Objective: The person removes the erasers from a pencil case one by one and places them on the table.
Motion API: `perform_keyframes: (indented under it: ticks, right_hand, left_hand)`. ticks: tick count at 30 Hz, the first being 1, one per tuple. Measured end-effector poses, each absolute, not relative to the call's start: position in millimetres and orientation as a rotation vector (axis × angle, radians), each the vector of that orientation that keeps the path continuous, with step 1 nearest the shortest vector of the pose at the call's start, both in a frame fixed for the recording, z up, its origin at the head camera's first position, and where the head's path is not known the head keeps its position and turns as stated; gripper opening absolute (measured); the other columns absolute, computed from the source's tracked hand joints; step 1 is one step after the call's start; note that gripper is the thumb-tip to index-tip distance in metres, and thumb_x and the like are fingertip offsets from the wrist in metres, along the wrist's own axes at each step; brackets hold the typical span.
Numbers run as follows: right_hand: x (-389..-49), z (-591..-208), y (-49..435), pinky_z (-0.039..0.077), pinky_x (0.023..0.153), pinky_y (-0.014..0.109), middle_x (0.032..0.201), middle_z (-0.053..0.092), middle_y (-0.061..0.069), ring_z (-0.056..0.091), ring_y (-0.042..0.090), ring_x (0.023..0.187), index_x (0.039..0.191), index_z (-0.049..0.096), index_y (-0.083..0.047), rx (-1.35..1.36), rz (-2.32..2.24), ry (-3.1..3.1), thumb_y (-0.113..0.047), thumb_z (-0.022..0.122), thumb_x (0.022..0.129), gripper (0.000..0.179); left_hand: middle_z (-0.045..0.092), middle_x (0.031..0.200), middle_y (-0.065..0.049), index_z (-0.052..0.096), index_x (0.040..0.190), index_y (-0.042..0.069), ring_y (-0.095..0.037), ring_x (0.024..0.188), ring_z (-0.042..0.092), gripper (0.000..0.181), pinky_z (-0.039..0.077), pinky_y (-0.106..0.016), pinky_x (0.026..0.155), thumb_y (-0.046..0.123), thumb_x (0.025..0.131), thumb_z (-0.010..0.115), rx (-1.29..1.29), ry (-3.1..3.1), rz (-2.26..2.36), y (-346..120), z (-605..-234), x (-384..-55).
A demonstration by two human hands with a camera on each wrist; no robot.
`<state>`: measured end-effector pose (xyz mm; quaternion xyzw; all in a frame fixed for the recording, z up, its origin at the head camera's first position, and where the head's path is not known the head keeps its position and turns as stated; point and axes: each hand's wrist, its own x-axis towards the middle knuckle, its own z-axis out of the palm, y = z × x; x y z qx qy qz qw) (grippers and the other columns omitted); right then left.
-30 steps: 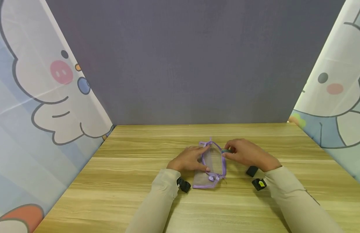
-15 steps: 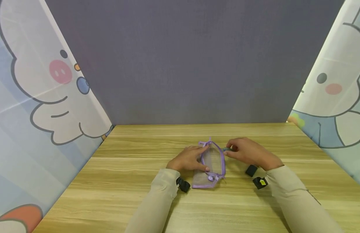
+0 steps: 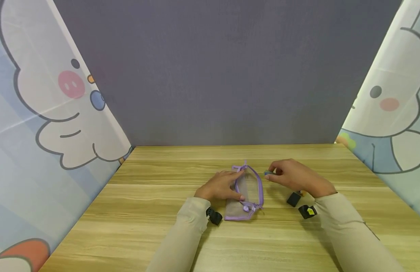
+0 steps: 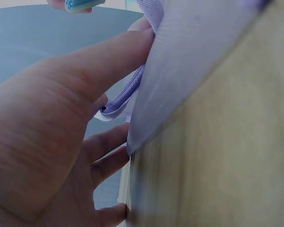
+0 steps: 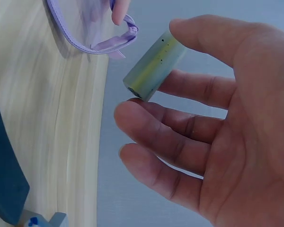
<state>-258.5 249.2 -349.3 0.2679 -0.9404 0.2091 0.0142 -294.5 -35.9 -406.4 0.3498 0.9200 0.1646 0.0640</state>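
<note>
A purple-trimmed mesh zip pouch (image 3: 253, 185) lies mid-table with its mouth spread. My left hand (image 3: 221, 185) rests on it, index finger and thumb stretched apart at the two ends of the mouth; in the left wrist view the thumb touches the mesh beside the purple zip (image 4: 128, 90). Just right of the pouch, my right hand (image 3: 293, 175) pinches a small pale green block (image 5: 154, 64) between thumb and fingers. The block has a yellow band and a few dark specks, and the left wrist view shows a blue patterned end. A gap separates it from the pouch.
A small black box (image 3: 293, 199) sits on the wooden table (image 3: 162, 234) below my right hand, with a small colourful piece (image 3: 302, 193) partly hidden beside it. A grey panel (image 3: 210, 75) rises behind the table, with cartoon-printed sheets (image 3: 43, 113) at both sides.
My right hand has drawn back from the pouch's edge, to the right and slightly farther away, carrying the green block. The small colourful piece now shows under it. The left hand has stayed put.
</note>
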Motion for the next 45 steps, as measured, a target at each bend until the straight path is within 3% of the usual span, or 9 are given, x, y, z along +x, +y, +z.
perform_keyframes:
  ticks: [15,36,45]
  right_hand:
    - [-258,-343,257,0.047,0.061,0.033,0.086,0.066,-0.004,0.057,0.01,0.067,0.11,0.071,-0.011,0.762,0.665,-2.99,-0.035,0.065,0.099,0.027]
    - [-258,-335,271,0.054,0.073,0.042,0.101,0.069,0.002,0.063,0.014,0.083,0.118,0.069,-0.009,0.692,0.635,-3.066,-0.046,0.061,0.099,0.043]
    - [-259,-338,275,0.052,0.071,0.04,0.096,0.068,0.0,0.061,0.012,0.08,0.115,0.071,-0.011,0.701,0.641,-3.066,-0.045,0.062,0.099,0.038]
  left_hand:
    - [0.034,0.16,-0.001,0.025,0.161,0.025,-0.026,0.148,0.028,0.097,0.017,-0.053,0.12,0.058,0.084,0.074,1.045,2.777,0.502,-37,-406,-293]
    - [0.039,0.158,-0.001,0.024,0.161,0.027,-0.024,0.147,0.03,0.096,0.019,-0.047,0.12,0.059,0.084,0.074,1.047,2.791,0.482,-35,-406,-296]
    - [0.038,0.158,-0.002,0.025,0.161,0.025,-0.023,0.147,0.03,0.096,0.019,-0.047,0.12,0.058,0.085,0.073,1.049,2.791,0.464,-36,-407,-294]
